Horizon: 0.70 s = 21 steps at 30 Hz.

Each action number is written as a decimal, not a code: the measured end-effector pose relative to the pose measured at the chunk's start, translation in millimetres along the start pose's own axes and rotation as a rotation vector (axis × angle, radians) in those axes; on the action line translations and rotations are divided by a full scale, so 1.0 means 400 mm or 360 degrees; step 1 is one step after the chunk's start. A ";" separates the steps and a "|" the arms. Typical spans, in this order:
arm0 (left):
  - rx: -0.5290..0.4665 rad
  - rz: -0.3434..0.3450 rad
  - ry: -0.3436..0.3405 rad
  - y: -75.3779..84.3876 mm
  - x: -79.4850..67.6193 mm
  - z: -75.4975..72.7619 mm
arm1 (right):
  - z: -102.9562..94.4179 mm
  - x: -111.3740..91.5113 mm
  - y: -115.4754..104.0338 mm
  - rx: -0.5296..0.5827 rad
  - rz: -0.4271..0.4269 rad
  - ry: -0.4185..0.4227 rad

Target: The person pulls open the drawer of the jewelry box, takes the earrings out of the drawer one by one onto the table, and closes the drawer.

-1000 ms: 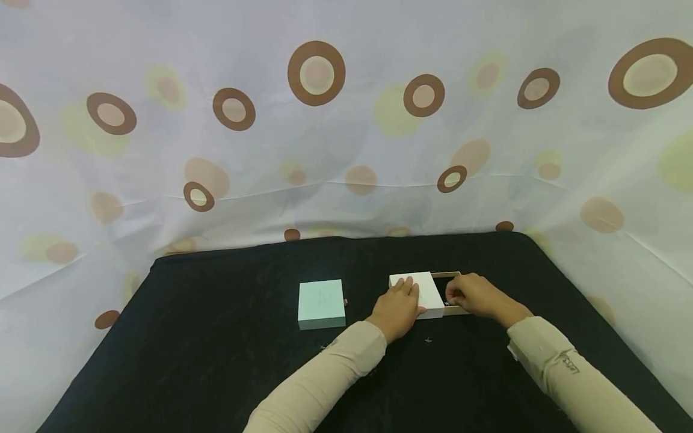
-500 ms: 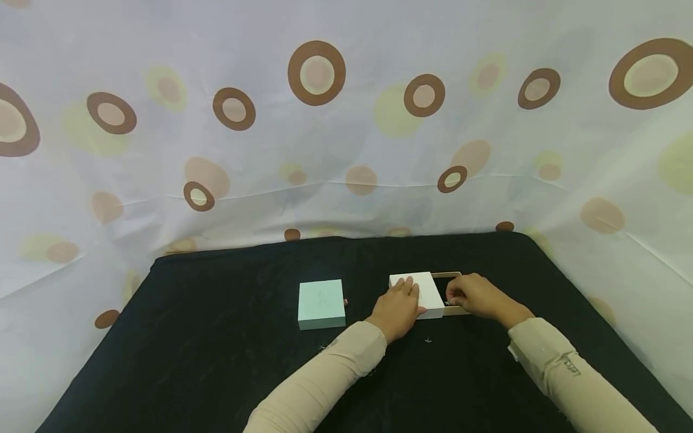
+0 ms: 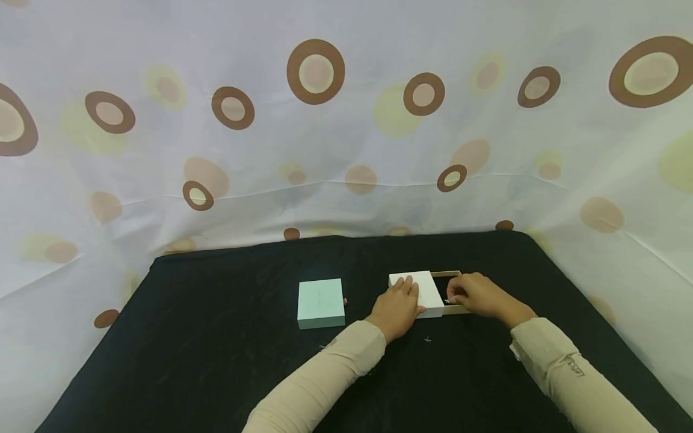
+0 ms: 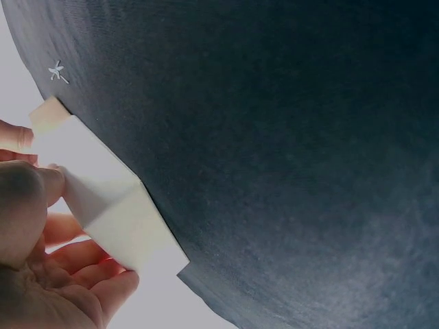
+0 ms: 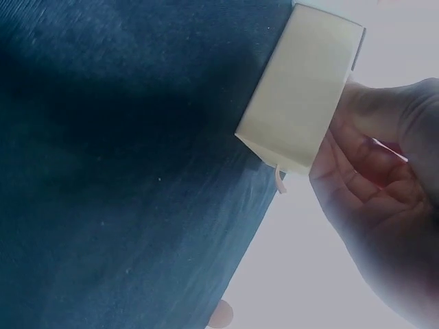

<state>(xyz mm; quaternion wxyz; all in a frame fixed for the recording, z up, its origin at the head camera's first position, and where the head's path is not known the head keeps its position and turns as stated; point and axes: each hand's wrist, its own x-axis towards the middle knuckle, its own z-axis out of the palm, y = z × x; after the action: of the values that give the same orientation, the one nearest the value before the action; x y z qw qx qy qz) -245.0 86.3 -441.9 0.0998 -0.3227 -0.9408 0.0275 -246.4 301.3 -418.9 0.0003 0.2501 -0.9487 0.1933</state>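
Observation:
A white slide-out box [image 3: 433, 293] lies right of centre in the head view, its tan-edged drawer [image 3: 453, 310] pulled out to the right with a dark inside. My left hand [image 3: 396, 310] grips the white sleeve, fingers over the top and thumb at the near wall; the left wrist view shows that hand around the box [image 4: 103, 178]. My right hand [image 3: 479, 296] reaches over the drawer, its curled fingertips pinching a small silver piece [image 3: 447, 301]. In the right wrist view, the drawer's pale wall [image 5: 302, 82] with a ribbon tab [image 5: 280, 179] stands beside the fingers.
A mint-green box [image 3: 320, 304] with a small pink tab sits to the left. One small silver star-like piece [image 3: 428, 340] lies on the black cloth [image 3: 216, 361] in front of the white box, another [image 3: 322, 346] near the left sleeve. A patterned curtain [image 3: 346, 132] hangs behind.
The right hand and the small silver piece at its fingertips have shifted very slightly over the drawer. The left hand and both boxes stay in place.

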 end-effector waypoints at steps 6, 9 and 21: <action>-0.0014 -0.0005 0.0004 -0.001 0.002 0.005 | -0.005 0.000 -0.002 -0.0014 0.0002 -0.0012; -0.0010 -0.0006 0.0002 -0.002 0.003 0.003 | -0.005 -0.002 -0.004 -0.0010 0.0012 -0.0005; -0.0002 0.0000 -0.0012 -0.001 -0.002 -0.007 | 0.005 -0.026 -0.004 -0.0025 0.0021 0.0106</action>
<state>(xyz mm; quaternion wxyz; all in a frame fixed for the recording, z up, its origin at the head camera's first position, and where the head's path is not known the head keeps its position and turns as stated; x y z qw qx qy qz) -244.1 85.4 -439.4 0.0960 -0.3227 -0.9412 0.0282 -236.5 304.4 -421.1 0.0325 0.2373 -0.9513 0.1940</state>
